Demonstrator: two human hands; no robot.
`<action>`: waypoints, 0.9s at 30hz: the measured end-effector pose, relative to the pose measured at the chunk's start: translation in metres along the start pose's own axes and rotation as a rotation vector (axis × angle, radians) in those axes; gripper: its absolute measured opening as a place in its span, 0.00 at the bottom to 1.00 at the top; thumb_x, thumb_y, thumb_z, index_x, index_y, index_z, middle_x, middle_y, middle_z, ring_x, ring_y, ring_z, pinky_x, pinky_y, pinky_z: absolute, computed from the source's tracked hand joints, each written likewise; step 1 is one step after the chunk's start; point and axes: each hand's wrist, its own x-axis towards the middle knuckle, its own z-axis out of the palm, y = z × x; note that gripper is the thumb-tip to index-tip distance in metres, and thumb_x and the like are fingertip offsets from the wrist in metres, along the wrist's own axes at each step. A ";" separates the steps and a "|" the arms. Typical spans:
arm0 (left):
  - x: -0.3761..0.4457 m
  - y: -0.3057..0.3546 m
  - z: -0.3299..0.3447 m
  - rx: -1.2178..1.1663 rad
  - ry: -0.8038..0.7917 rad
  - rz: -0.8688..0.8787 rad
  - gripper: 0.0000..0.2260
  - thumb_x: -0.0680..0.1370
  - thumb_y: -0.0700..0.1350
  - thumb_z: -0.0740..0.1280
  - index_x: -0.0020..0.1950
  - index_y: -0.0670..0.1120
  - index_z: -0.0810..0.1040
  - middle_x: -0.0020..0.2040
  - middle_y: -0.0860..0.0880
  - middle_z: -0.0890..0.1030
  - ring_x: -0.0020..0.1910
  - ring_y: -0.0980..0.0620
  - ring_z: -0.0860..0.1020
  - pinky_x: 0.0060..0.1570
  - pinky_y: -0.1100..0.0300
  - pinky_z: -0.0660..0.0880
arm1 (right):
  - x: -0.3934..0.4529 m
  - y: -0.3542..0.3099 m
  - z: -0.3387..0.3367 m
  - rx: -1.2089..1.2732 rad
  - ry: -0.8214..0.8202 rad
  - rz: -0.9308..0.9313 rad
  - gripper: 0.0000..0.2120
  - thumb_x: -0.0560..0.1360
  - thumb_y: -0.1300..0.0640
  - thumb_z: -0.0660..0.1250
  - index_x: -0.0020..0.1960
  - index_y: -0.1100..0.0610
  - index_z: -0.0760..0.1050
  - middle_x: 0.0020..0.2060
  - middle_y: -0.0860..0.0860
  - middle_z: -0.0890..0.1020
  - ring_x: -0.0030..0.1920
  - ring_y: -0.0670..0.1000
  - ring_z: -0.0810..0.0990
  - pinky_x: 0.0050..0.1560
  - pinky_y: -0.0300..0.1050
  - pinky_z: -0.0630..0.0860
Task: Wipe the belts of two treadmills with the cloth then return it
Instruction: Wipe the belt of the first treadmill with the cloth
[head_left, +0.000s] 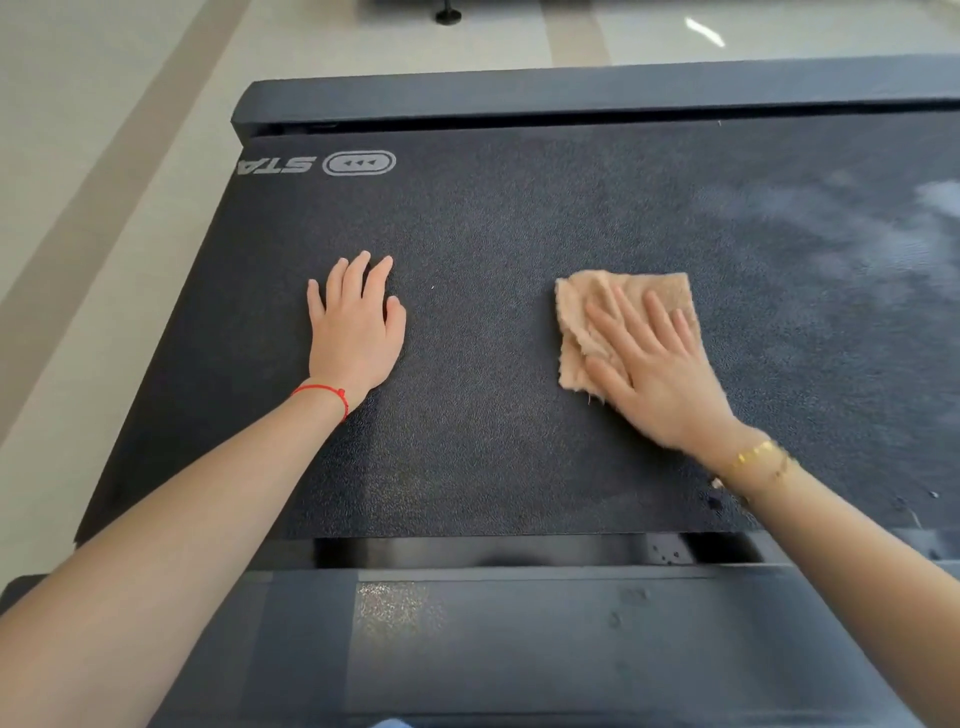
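We press the tan cloth (623, 312) flat on the treadmill belt (493, 234) under our right hand (660, 364), fingers spread wide, while our left hand (356, 322) braces open-palmed to the left. Best practice, we judge: firm overlapping strokes toward the pale dusty patch (883, 228) far right.

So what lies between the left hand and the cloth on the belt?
Only bare belt, by the head view: the left hand lies flat, apart from the cloth under the right hand.
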 end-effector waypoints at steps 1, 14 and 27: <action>0.000 0.001 0.000 -0.001 -0.002 0.000 0.22 0.83 0.48 0.54 0.78 0.47 0.62 0.78 0.45 0.61 0.78 0.44 0.56 0.76 0.38 0.50 | 0.011 0.000 0.000 0.003 0.005 0.043 0.31 0.80 0.35 0.43 0.80 0.43 0.47 0.80 0.42 0.44 0.80 0.56 0.41 0.78 0.54 0.38; -0.003 0.010 -0.004 -0.017 -0.052 -0.053 0.22 0.84 0.46 0.53 0.79 0.46 0.59 0.79 0.44 0.58 0.79 0.42 0.53 0.75 0.35 0.48 | -0.081 -0.059 0.014 0.040 -0.075 -0.243 0.28 0.81 0.36 0.43 0.80 0.41 0.45 0.80 0.40 0.44 0.80 0.52 0.38 0.79 0.53 0.39; -0.013 0.114 0.008 -0.124 -0.100 0.144 0.23 0.83 0.47 0.53 0.79 0.48 0.58 0.80 0.45 0.57 0.79 0.42 0.50 0.72 0.30 0.44 | -0.108 -0.048 0.010 0.009 -0.124 -0.069 0.28 0.82 0.38 0.42 0.80 0.41 0.42 0.80 0.41 0.42 0.80 0.54 0.37 0.79 0.56 0.39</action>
